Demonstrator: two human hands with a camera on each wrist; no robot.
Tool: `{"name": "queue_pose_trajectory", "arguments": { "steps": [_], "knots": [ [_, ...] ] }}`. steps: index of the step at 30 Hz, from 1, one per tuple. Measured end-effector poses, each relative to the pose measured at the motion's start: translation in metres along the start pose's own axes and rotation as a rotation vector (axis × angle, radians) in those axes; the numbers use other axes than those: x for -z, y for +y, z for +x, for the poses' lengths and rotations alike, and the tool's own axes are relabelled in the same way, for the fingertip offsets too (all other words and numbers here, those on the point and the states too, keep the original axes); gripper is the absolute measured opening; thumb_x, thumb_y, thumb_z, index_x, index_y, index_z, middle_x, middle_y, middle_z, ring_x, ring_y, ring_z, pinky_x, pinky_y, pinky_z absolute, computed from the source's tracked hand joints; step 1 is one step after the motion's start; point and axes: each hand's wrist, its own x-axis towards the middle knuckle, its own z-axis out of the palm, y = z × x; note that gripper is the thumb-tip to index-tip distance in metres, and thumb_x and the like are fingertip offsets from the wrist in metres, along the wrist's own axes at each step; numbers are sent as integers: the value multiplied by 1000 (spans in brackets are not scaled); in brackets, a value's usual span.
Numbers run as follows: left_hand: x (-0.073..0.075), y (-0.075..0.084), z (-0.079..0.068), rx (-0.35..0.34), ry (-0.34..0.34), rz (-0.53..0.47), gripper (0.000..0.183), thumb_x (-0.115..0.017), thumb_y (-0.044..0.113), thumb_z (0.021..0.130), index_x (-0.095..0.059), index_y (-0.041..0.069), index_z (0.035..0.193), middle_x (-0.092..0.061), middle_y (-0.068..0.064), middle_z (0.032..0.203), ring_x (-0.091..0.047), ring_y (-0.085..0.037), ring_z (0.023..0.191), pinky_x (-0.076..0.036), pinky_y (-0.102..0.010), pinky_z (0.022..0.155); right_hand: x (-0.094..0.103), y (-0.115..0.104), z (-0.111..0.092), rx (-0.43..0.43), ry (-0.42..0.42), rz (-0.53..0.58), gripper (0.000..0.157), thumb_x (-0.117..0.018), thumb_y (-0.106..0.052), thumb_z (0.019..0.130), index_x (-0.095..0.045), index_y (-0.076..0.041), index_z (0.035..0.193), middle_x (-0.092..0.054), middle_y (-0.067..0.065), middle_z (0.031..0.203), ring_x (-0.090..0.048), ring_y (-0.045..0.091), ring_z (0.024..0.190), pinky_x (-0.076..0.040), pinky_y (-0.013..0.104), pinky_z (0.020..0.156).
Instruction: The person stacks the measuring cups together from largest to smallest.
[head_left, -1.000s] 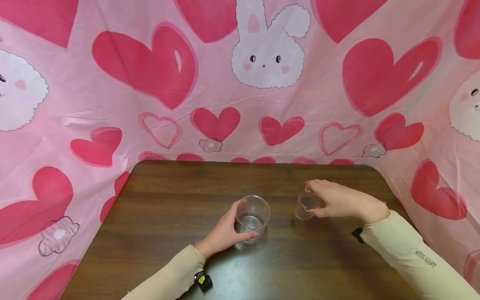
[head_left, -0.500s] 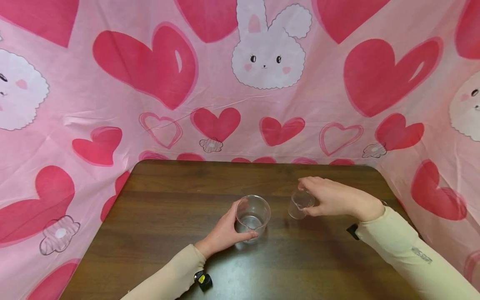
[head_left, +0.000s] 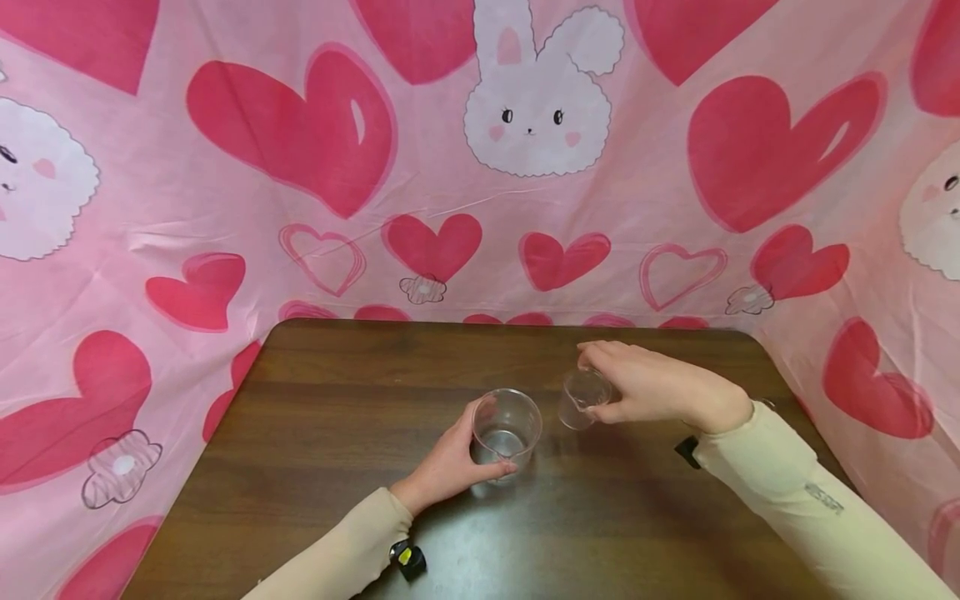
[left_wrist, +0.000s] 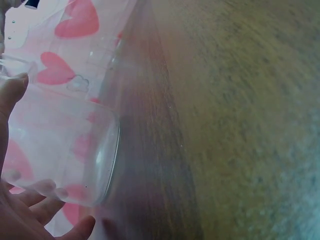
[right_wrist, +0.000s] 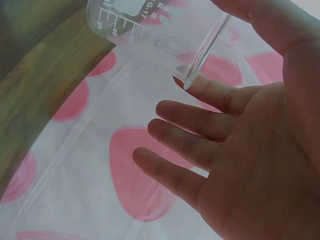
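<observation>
My left hand [head_left: 450, 463] holds a large clear beaker [head_left: 507, 427] upright on the table, thumb on the near side and fingers round the far side. In the left wrist view the large beaker [left_wrist: 65, 140] has its base on the wood. To its right, my right hand [head_left: 660, 387] pinches a small clear beaker [head_left: 579, 403] by the rim between thumb and index finger. In the right wrist view the small beaker [right_wrist: 145, 40] shows white graduation marks; the other fingers are spread away from it. It hangs above the table, apart from the large beaker. I see no contents in either.
The dark brown wooden table [head_left: 315, 433] has rounded far corners. A pink cloth [head_left: 420, 192] with hearts and rabbits hangs behind it and along both sides. Black wrist devices sit under both sleeves, with the left device [head_left: 408, 558] near the front.
My right hand has carried the small beaker leftward and a little farther back, nearer to the large beaker. The left hand and the large beaker have stayed in place.
</observation>
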Motion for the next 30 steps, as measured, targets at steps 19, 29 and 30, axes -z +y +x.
{"name": "queue_pose_trajectory", "arguments": {
  "steps": [19,29,30],
  "knots": [
    [-1,-1,1,9,10,4,99,-91,43,79,-33,28,158,-52,0,153,-48,-14,142,-40,-48,115,12,-19,22,52,45,-2,44,-80,-29,86,-61,-4,118,-60,19,138,-60,37,125,-50,50,101],
    [0,-2,1,-13,13,15,99,-90,44,80,-31,28,159,-53,-2,152,-50,-17,141,-41,-49,113,10,-25,37,56,33,23,48,-79,-30,86,-60,-5,122,-62,14,135,-62,29,114,-54,46,95],
    [0,-2,1,-20,14,16,99,-89,44,81,-31,27,159,-53,-3,152,-50,-18,140,-42,-50,112,10,-25,38,62,33,27,48,-79,-31,86,-60,-5,122,-62,14,135,-62,29,113,-54,46,94]
  ]
}}
